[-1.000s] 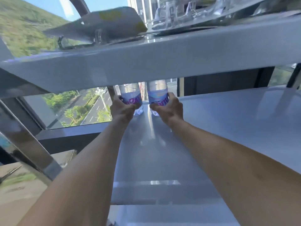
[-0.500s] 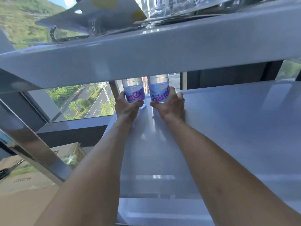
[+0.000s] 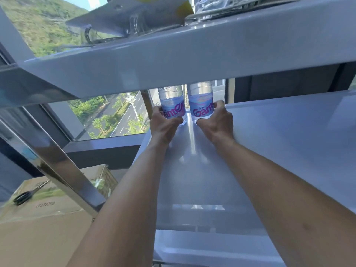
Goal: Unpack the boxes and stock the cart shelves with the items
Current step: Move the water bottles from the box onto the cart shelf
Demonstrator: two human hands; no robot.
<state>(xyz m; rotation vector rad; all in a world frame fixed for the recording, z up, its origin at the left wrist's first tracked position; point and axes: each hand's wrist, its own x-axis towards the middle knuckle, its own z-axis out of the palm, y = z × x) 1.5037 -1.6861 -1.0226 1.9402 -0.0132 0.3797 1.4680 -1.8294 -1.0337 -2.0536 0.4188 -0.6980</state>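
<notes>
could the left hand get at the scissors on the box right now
Probably not straight away: the left hand is wrapped around a bottle at the back of the shelf, and the cart's slanted metal post stands between it and the scissors.

Strong daylight enters through the window (image 3: 107,116) ahead of me. Glare streaks my shelf (image 3: 192,135). Wide-angle bending at edges; the box (image 3: 44,224) lower left is motion-blurred.

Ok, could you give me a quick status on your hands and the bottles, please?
Left hand gripping left bottle, right hand gripping right bottle. Both upright at the shelf back corner. Nothing in the way.
</notes>
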